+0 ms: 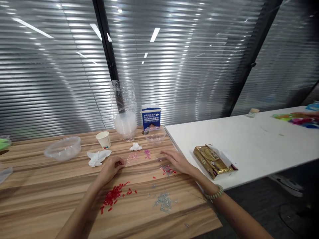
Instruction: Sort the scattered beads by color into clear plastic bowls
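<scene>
My left hand [111,170] rests on the wood-grain table with its fingers curled together, beside a few pale pink pieces [132,157]. Whatever its fingertips hold, if anything, is too small to make out. My right hand [176,160] lies with fingers stretched out over the table, just above a mixed group of clear and red pieces [167,170]. Between the hands is a small magenta cluster [147,154]. Nearer to me are a pile of red pieces [113,195] on the left and a pile of clear greyish pieces [163,201] on the right.
Behind the hands stand a plastic bowl [65,149], a paper cup [103,139], stacked containers in film [125,124], a blue box [151,118] and a clear bowl [155,136]. Crumpled tissues [97,157] lie nearby. A gold packet [211,160] is on the white table [244,142]; another person's hand shows far right.
</scene>
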A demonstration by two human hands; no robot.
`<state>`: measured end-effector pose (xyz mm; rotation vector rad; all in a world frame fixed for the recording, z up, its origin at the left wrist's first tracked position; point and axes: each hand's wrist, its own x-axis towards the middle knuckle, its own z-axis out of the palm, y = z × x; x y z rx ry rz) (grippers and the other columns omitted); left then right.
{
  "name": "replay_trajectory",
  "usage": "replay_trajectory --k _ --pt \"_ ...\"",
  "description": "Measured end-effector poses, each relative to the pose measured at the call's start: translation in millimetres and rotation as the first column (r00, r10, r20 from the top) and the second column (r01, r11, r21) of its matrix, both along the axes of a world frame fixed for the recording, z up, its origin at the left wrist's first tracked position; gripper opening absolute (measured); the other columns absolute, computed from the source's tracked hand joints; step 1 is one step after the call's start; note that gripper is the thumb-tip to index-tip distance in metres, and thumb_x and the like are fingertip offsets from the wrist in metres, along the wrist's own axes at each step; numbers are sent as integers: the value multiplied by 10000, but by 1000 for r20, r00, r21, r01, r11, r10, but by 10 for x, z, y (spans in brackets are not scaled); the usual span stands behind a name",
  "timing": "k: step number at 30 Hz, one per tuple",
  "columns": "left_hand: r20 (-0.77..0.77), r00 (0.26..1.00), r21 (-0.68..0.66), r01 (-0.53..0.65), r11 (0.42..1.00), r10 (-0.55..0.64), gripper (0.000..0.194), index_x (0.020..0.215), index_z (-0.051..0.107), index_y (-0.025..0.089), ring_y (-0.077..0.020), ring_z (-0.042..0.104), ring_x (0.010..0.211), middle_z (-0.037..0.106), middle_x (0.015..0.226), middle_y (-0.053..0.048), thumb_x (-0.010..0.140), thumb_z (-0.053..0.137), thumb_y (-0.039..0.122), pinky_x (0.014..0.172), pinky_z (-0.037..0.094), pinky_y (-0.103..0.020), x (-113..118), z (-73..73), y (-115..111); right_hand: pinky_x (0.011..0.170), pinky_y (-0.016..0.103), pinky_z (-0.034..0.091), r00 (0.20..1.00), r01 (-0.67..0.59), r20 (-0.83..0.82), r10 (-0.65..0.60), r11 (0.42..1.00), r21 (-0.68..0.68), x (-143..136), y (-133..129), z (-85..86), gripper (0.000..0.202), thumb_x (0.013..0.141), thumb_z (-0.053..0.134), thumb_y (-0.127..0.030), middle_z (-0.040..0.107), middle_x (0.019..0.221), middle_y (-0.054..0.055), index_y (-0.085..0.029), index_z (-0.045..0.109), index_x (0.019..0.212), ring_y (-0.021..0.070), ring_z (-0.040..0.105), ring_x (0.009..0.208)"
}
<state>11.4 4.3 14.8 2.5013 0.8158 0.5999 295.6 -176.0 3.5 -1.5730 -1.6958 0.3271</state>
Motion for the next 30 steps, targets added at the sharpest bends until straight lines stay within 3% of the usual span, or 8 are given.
replay_trajectory --k 5,10,15,19,23,30 --pt "-18 999 -13 30 999 -30 194 693 617 184 -210 565 674 645 720 -50 737 522 348 627 410 -300 -34 3 15 1078 407 334 972 -52 224 71 995 -89 -96 -67 -5 430 934 317 -319 437 1365 72 -196 410 1336 199 402 1269" --pt "19 1000 29 -4 1000 3 221 750 617 184 -217 573 723 657 778 -59 796 460 332 661 418 -311 -25 2 -18 1094 429 309 932 -60 348 97 992 -115 -157 -4 -55 422 928 325 -307 447 1354 90 -178 443 1312 213 395 1276" --pt "46 999 78 -27 997 24 235 796 620 183 -228 587 797 660 838 -73 829 427 313 719 423 -319 -24 -2 -39 1102 434 297 920 -92 371 125 990 -106 -193 4 -104 423 926 328 -298 434 1366 74 -203 429 1325 212 391 1279" --pt "64 997 105 -39 994 32 254 833 631 169 -239 584 820 655 858 -88 839 419 310 747 423 -336 -3 6 -75 1106 444 285 926 -98 344 153 980 -173 -178 4 -69 443 927 325 -320 392 1397 64 -203 401 1348 220 349 1305" --pt "86 996 112 -41 993 31 274 887 637 166 -244 582 869 655 910 -93 851 398 296 796 425 -357 20 4 -100 1100 439 297 950 -62 290 113 982 -179 -148 14 -26 448 929 315 -327 385 1399 72 -181 408 1343 212 338 1312" --pt "124 989 96 -97 991 84 296 946 619 148 -246 572 928 648 971 -109 854 350 231 835 428 -379 4 -60 -37 1089 430 311 912 -78 385 143 981 -178 -184 32 -50 416 916 328 -271 423 1373 92 -182 462 1300 226 383 1282"
